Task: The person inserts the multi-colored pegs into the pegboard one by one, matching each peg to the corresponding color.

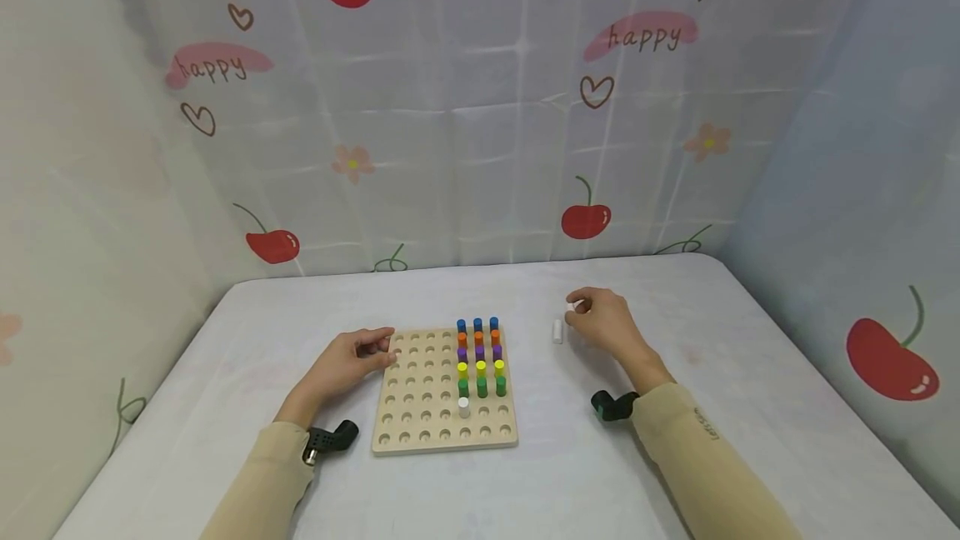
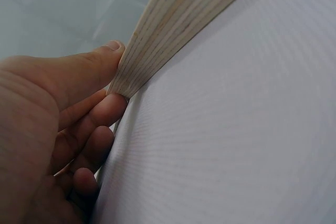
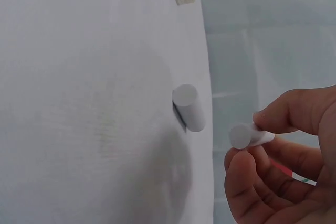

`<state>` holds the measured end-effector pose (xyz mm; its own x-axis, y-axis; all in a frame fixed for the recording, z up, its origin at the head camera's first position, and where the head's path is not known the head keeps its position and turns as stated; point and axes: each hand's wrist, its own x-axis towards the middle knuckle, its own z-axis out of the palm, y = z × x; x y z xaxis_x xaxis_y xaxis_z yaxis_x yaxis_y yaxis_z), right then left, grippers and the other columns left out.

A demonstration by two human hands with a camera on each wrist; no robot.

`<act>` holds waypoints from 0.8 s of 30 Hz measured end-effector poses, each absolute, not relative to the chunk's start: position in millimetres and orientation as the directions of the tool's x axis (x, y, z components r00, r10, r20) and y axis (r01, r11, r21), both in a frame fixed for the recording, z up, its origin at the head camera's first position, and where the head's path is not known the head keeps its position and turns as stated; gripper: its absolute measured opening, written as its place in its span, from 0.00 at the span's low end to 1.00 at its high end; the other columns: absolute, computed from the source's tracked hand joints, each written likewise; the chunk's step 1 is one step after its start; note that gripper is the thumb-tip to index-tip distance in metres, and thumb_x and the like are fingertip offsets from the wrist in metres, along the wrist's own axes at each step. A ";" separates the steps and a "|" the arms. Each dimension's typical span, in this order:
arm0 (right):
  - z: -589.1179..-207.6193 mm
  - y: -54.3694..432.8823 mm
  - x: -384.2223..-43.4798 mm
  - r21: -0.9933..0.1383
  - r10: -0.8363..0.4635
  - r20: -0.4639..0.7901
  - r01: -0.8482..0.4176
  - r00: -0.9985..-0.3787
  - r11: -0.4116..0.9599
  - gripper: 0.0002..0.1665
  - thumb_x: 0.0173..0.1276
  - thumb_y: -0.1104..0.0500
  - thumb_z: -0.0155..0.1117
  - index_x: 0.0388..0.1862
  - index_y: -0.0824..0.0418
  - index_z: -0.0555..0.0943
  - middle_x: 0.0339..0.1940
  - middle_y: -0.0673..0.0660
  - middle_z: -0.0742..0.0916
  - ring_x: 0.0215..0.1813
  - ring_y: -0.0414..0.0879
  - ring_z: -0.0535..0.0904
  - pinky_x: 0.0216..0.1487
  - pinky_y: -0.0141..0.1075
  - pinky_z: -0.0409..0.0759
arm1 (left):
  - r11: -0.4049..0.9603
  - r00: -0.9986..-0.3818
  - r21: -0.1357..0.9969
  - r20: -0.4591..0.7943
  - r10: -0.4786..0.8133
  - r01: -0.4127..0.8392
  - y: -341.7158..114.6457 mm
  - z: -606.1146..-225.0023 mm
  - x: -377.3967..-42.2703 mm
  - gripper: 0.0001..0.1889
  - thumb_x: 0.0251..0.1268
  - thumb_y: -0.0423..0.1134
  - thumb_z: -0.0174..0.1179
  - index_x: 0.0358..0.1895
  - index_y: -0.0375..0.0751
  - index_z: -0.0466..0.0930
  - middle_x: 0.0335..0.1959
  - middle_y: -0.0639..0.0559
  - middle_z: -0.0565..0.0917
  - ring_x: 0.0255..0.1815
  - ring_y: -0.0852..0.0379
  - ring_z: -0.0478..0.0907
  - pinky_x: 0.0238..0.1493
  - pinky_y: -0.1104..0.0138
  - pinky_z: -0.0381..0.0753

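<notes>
A wooden pegboard (image 1: 416,408) lies flat on the table, with rows of round holes. My left hand (image 1: 345,365) holds it at its far left corner, thumb and forefinger against the layered edge (image 2: 152,40) in the left wrist view. Blue, orange, purple, yellow and green pegs (image 1: 481,367) fill rows of three on the board's right side. One white peg (image 1: 463,407) stands in the row nearer than the green ones. My right hand (image 1: 603,322) pinches another white peg (image 3: 247,135) between thumb and fingers. Beside it, a loose white peg (image 3: 190,108) lies on the table.
A white cloth covers the table (image 1: 547,473). Curtains (image 1: 480,132) printed with cherries, hearts and flowers hang behind the table and along both sides. A black camera is strapped to each wrist.
</notes>
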<state>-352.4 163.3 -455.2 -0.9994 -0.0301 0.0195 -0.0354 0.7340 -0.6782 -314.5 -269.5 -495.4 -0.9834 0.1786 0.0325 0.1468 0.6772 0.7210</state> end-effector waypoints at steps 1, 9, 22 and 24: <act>-453.3 162.8 -351.6 -0.680 -0.040 0.025 -0.046 -0.999 0.732 0.22 0.70 0.57 0.62 0.61 0.61 0.83 0.46 0.60 0.84 0.40 0.50 0.78 0.33 0.35 0.76 | 0.677 -0.983 0.722 0.032 0.178 0.146 -269.6 -495.3 -314.3 0.29 0.66 0.44 0.71 0.69 0.42 0.79 0.44 0.54 0.84 0.48 0.54 0.75 0.57 0.57 0.73; -436.5 153.4 -340.5 -0.710 -0.120 0.015 -0.095 -0.993 0.698 0.23 0.72 0.54 0.64 0.63 0.58 0.83 0.50 0.57 0.86 0.53 0.54 0.81 0.41 0.37 0.81 | 0.676 -0.985 0.724 0.020 0.173 0.134 -269.1 -494.2 -313.2 0.29 0.67 0.46 0.70 0.69 0.43 0.79 0.44 0.54 0.84 0.49 0.55 0.75 0.57 0.59 0.72; -417.0 124.6 -316.0 -0.733 -0.288 -0.002 -0.195 -0.958 0.652 0.16 0.71 0.56 0.69 0.57 0.52 0.86 0.48 0.52 0.87 0.51 0.49 0.81 0.48 0.40 0.85 | 0.674 -0.984 0.727 0.008 0.177 0.127 -269.2 -492.2 -313.9 0.28 0.67 0.46 0.70 0.69 0.44 0.79 0.45 0.53 0.83 0.49 0.54 0.75 0.58 0.57 0.73; -415.8 119.2 -312.3 -0.730 -0.317 -0.002 -0.215 -0.949 0.649 0.16 0.70 0.57 0.70 0.56 0.51 0.86 0.46 0.51 0.87 0.50 0.48 0.81 0.48 0.40 0.84 | 0.670 -0.985 0.732 0.007 0.175 0.125 -269.5 -492.7 -314.1 0.28 0.67 0.45 0.71 0.69 0.45 0.79 0.44 0.54 0.83 0.49 0.54 0.75 0.58 0.57 0.73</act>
